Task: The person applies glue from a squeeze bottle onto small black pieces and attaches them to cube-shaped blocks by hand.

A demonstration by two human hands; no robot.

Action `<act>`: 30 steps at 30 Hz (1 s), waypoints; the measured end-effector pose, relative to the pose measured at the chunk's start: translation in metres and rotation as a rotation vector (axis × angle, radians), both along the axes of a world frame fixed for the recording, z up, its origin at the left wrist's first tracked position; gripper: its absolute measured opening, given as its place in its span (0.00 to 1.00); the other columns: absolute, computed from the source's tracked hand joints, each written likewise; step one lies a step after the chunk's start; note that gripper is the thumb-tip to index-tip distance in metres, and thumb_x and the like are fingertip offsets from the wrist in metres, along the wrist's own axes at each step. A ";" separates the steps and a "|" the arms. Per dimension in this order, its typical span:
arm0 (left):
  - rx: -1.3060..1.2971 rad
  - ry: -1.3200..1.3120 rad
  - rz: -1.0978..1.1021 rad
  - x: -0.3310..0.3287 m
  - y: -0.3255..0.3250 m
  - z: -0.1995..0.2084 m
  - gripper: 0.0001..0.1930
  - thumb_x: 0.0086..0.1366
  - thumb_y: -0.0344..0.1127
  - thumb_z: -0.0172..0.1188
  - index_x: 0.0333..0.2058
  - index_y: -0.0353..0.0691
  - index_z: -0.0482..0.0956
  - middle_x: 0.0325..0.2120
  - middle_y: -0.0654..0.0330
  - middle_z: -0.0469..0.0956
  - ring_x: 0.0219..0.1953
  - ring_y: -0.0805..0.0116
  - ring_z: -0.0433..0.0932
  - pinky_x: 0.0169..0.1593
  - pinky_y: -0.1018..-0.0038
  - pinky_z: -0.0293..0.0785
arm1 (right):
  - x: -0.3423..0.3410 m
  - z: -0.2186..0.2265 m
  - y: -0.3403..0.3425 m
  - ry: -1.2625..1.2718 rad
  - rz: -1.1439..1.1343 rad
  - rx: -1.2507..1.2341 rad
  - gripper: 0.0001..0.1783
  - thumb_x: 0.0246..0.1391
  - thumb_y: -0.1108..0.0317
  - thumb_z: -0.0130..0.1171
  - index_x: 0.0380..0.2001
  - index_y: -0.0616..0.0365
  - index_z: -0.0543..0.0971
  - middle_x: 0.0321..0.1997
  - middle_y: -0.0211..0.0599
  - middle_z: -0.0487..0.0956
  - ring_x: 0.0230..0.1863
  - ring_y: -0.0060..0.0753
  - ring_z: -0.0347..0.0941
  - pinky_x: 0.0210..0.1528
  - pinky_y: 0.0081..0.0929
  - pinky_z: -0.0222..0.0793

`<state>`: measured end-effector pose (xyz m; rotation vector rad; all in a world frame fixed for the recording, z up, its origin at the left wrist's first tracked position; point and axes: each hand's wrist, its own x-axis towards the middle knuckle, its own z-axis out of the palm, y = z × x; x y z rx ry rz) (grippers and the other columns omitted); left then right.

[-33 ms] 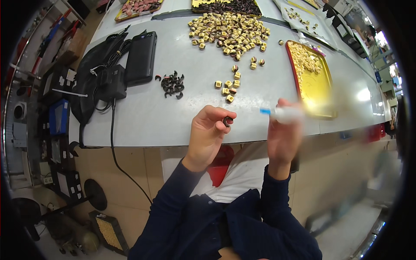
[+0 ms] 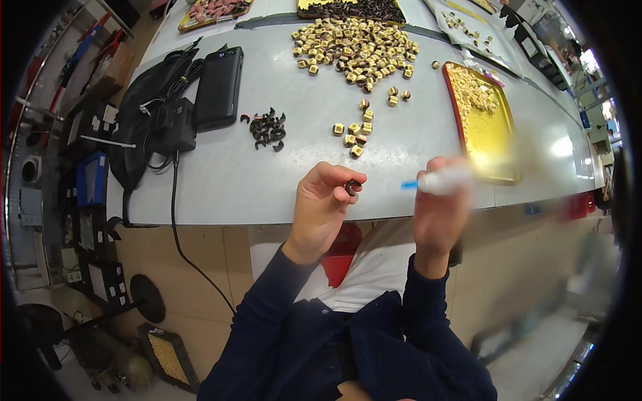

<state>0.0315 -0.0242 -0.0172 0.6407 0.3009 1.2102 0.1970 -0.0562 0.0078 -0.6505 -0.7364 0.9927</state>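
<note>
Between thumb and forefinger, my left hand (image 2: 322, 204) pinches a small dark curved piece (image 2: 350, 188) just above the table's near edge. My right hand (image 2: 438, 217) grips a small white squeeze bottle (image 2: 447, 180) with a blue nozzle. The nozzle points left toward the dark piece and stays apart from it. Blur hides the bottle's details. Beyond the left hand, several yellow-and-brown blocks (image 2: 356, 152) lie loose. A small heap of black curved pieces (image 2: 267, 129) sits farther left.
A large pile of similar blocks (image 2: 358, 50) covers the far middle. To the right lies a yellow tray (image 2: 491, 147) with cream pieces in it. A black rectangular device (image 2: 218, 87) and an adapter with cables (image 2: 175, 127) occupy the left. A tray of dark pieces (image 2: 351, 10) stands behind.
My right hand and the bottle have shifted slightly to the right, away from the dark piece. The left hand has hardly moved.
</note>
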 end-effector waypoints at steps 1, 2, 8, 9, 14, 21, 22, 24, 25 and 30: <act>-0.006 0.003 0.004 -0.001 -0.001 0.000 0.15 0.50 0.44 0.66 0.33 0.46 0.73 0.35 0.65 0.76 0.34 0.78 0.70 0.38 0.84 0.67 | -0.004 0.004 0.001 -0.041 0.003 0.015 0.21 0.58 0.53 0.51 0.44 0.58 0.64 0.45 0.53 0.72 0.42 0.33 0.71 0.40 0.27 0.69; -0.027 0.001 0.009 -0.001 -0.002 0.000 0.15 0.49 0.43 0.67 0.32 0.47 0.72 0.35 0.65 0.76 0.35 0.78 0.71 0.38 0.84 0.68 | -0.009 0.011 0.000 -0.116 -0.012 -0.016 0.22 0.59 0.50 0.47 0.44 0.58 0.63 0.40 0.53 0.73 0.31 0.29 0.69 0.29 0.22 0.66; -0.046 -0.015 0.037 -0.001 -0.005 0.000 0.15 0.48 0.40 0.68 0.32 0.45 0.73 0.36 0.63 0.77 0.36 0.77 0.74 0.39 0.83 0.70 | -0.031 0.027 0.001 -0.285 -0.059 -0.016 0.24 0.60 0.47 0.42 0.42 0.58 0.58 0.29 0.55 0.74 0.14 0.26 0.65 0.13 0.15 0.61; -0.036 -0.019 0.033 -0.002 -0.005 0.000 0.15 0.48 0.40 0.68 0.32 0.45 0.73 0.36 0.62 0.77 0.37 0.76 0.75 0.39 0.83 0.71 | -0.032 0.029 0.001 -0.315 -0.073 -0.004 0.24 0.60 0.47 0.42 0.42 0.58 0.57 0.28 0.56 0.74 0.14 0.26 0.65 0.14 0.15 0.61; -0.019 -0.023 0.048 0.000 -0.005 0.001 0.15 0.47 0.39 0.68 0.31 0.44 0.74 0.36 0.60 0.78 0.35 0.76 0.75 0.38 0.82 0.71 | -0.033 0.030 0.001 -0.352 -0.091 -0.023 0.24 0.59 0.47 0.43 0.40 0.59 0.56 0.28 0.55 0.74 0.13 0.26 0.66 0.14 0.15 0.62; -0.015 -0.035 0.045 0.001 -0.005 -0.001 0.15 0.48 0.38 0.68 0.32 0.42 0.74 0.35 0.57 0.78 0.35 0.74 0.76 0.40 0.81 0.73 | -0.036 0.029 0.003 -0.376 -0.093 -0.029 0.25 0.59 0.46 0.44 0.40 0.58 0.56 0.27 0.56 0.74 0.13 0.25 0.65 0.13 0.15 0.63; -0.017 -0.035 0.045 0.001 -0.005 -0.001 0.15 0.48 0.38 0.68 0.32 0.42 0.74 0.35 0.57 0.78 0.35 0.74 0.76 0.40 0.81 0.73 | -0.036 0.029 0.002 -0.375 -0.092 -0.031 0.25 0.59 0.46 0.44 0.40 0.58 0.56 0.27 0.56 0.74 0.13 0.25 0.65 0.13 0.15 0.63; -0.022 -0.111 0.041 0.000 -0.005 -0.003 0.12 0.49 0.33 0.67 0.31 0.37 0.76 0.35 0.51 0.79 0.35 0.70 0.77 0.43 0.75 0.74 | -0.035 0.028 0.001 -0.352 -0.095 -0.034 0.25 0.59 0.46 0.44 0.39 0.59 0.56 0.28 0.56 0.74 0.13 0.25 0.66 0.13 0.15 0.63; -0.023 -0.110 0.041 0.000 -0.005 -0.003 0.12 0.49 0.33 0.67 0.31 0.37 0.76 0.35 0.51 0.79 0.35 0.70 0.77 0.43 0.75 0.74 | -0.036 0.028 0.001 -0.352 -0.094 -0.036 0.25 0.59 0.46 0.44 0.39 0.59 0.56 0.28 0.56 0.74 0.13 0.25 0.66 0.13 0.15 0.63; -0.019 -0.106 0.048 0.001 -0.005 -0.003 0.12 0.49 0.33 0.67 0.31 0.37 0.76 0.35 0.51 0.79 0.34 0.70 0.77 0.42 0.75 0.74 | -0.036 0.028 0.002 -0.353 -0.088 -0.035 0.25 0.59 0.46 0.44 0.39 0.59 0.55 0.27 0.56 0.74 0.12 0.26 0.65 0.13 0.15 0.63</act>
